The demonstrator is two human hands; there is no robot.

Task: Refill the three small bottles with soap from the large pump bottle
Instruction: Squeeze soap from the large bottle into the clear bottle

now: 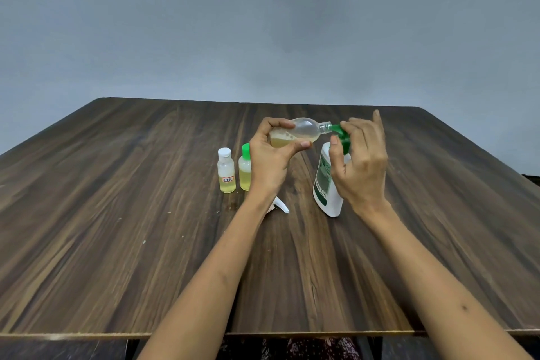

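Here the left hand grips a clear bottle tipped sideways, so its mouth meets the green spout. The right hand closes on the pump, likely to dispense soap.

Plain grey wall behind, evenly lit, slight darker patches. Dark wood-grain counter with rounded far corners, pale front edge, small light specks on top.

Right hand covers the pump bottle's green head; left wrist hides part of white sprayer cap; label text illegible.
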